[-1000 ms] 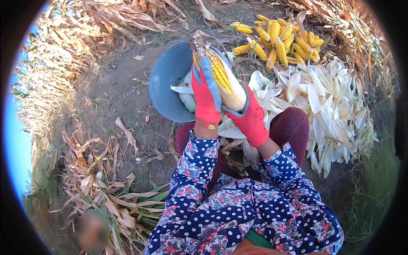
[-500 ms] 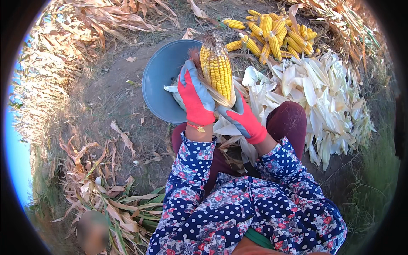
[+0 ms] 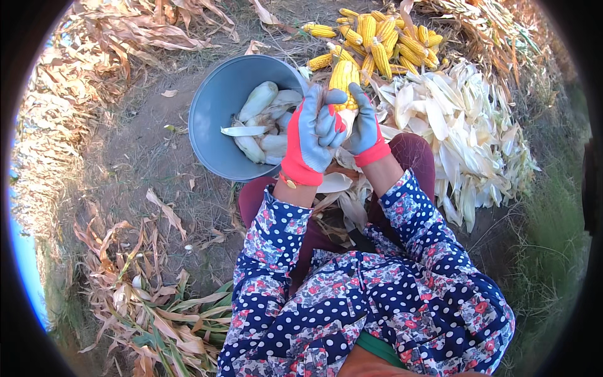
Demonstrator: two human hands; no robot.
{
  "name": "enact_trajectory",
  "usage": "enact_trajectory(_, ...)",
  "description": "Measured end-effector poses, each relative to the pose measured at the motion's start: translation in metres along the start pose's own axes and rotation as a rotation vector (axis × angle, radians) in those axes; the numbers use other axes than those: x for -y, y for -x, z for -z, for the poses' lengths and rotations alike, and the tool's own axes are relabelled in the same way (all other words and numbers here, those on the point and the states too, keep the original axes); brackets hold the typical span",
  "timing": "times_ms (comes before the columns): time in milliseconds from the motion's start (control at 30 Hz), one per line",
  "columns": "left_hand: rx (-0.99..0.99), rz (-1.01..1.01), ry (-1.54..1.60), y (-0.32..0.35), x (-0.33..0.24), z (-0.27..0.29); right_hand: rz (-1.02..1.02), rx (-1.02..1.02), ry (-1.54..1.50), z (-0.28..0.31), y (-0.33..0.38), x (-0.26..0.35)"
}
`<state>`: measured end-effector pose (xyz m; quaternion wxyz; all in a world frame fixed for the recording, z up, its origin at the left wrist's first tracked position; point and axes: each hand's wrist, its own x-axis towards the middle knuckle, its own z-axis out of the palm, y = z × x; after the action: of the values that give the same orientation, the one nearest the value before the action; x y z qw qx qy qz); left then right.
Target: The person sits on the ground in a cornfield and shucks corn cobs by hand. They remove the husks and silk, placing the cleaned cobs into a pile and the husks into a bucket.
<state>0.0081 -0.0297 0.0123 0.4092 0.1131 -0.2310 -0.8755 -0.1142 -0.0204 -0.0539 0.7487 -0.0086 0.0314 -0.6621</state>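
Observation:
Both hands wear red and grey gloves and meet in front of my knees. A yellow ear of corn (image 3: 344, 76) points away from me, its kernels bare at the top and pale husk at its base. My right hand (image 3: 367, 129) grips the ear's lower part from the right, thumb along the kernels. Against its left side, my left hand (image 3: 316, 132) is closed with fingers curled around husk and brown silk. Its fingers partly cover the ear's base. Just left of the hands stands a grey bucket (image 3: 204, 119) holding several ears in pale husk (image 3: 259, 100).
A pile of husked yellow corn (image 3: 383, 44) lies beyond my hands. Loose pale husks (image 3: 465, 125) are heaped to the right, beside my knee (image 3: 411, 160). Dry stalks and leaves (image 3: 151, 308) lie at the lower left, and more dry leaves (image 3: 125, 28) at the far left.
The ear has tilted away from me and moved right of the bucket. My left fingers have curled in over its base, and my right hand has moved up along it.

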Motion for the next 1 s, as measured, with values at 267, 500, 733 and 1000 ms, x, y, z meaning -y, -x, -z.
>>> enact_trajectory(267,0.054,-0.097,-0.052,0.006,-0.006,-0.021,0.346,0.042,0.9,-0.063,0.01,0.057)
enact_trajectory(500,-0.175,-0.25,-0.48,0.001,-0.037,0.007,0.884,-0.188,1.862,-0.016,-0.013,0.097)
enact_trajectory(733,-0.248,-0.218,-0.811,-0.015,0.01,0.013,0.609,-0.095,1.636,-0.03,0.011,0.024)
enact_trajectory(1000,-0.156,-0.174,-0.396,0.004,-0.014,0.015,0.499,0.187,1.426,-0.077,0.031,0.046)
